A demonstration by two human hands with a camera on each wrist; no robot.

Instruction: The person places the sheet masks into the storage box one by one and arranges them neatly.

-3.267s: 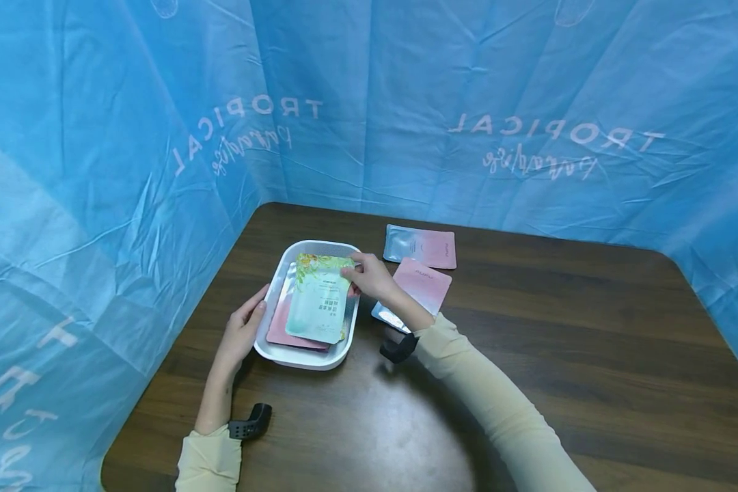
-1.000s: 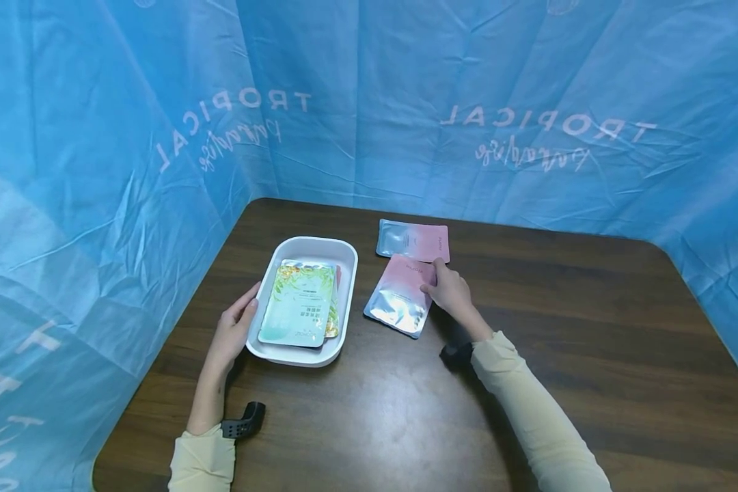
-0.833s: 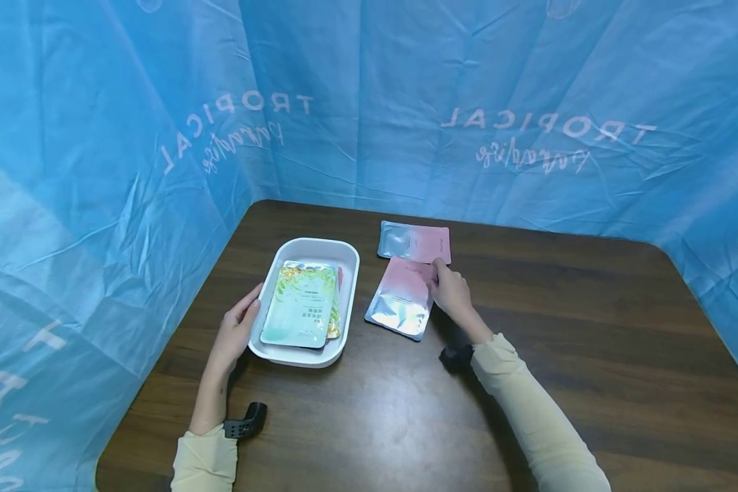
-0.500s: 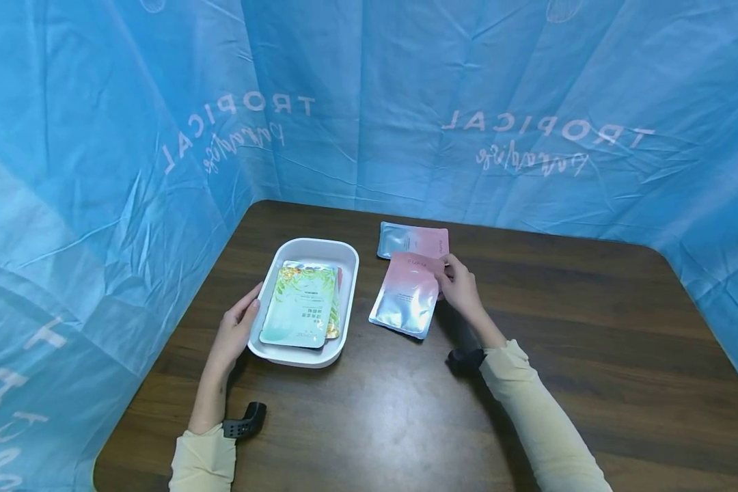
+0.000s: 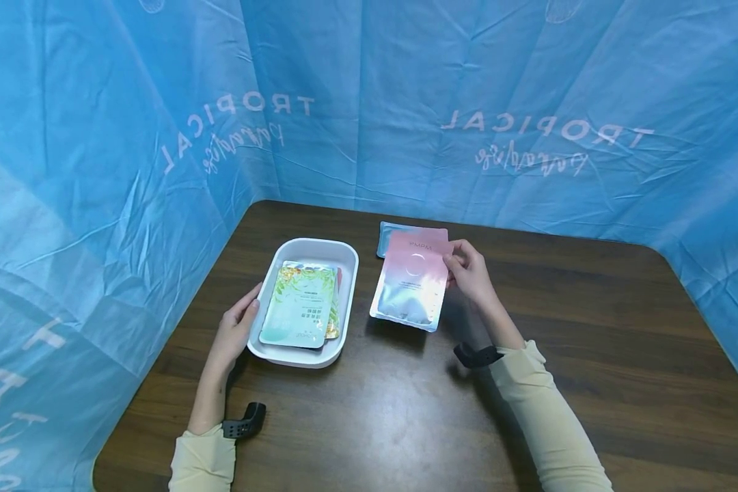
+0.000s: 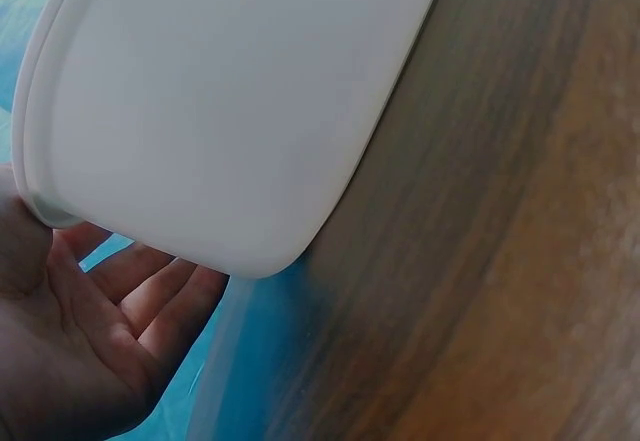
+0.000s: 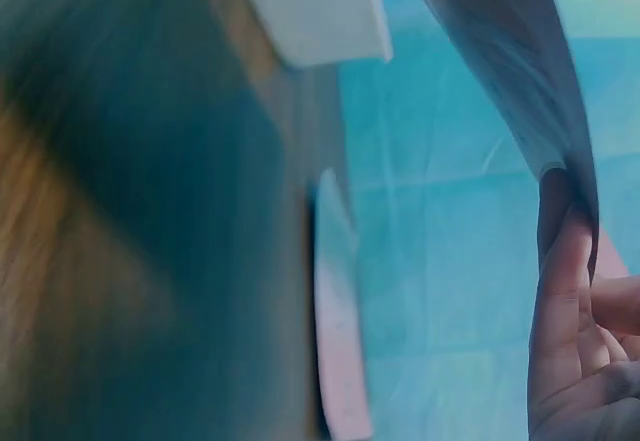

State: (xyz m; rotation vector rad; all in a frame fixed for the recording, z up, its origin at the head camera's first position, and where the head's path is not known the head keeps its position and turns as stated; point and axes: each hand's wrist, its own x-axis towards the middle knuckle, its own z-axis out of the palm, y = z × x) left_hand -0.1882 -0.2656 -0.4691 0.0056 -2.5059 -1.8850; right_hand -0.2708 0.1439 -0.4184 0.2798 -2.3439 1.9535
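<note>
My right hand [image 5: 472,273] pinches the right edge of a pink-and-silver sheet mask packet [image 5: 409,290] between thumb and fingers. The packet hangs over the table, its shadow below. In the right wrist view its dark back [image 7: 510,51] shows above the fingers. Partly covered behind it lies a blue-and-pink sheet mask packet [image 5: 389,236] on the table. My left hand [image 5: 236,331] rests against the left side of a white plastic tub [image 5: 344,256], fingers loosely extended along the outer wall. Inside, a green flowered sheet mask packet [image 5: 298,311] tops other packets whose edges peek out.
The dark wooden table [image 5: 559,328] stretches to the right and toward the front. Blue printed curtains [image 5: 467,102] rise along its back and left edges. Each wrist carries a black camera mount.
My right hand released the green packet into the tub, moved right to the nearer pink-and-silver packet, and has lifted it off the table. My left hand stayed at the tub.
</note>
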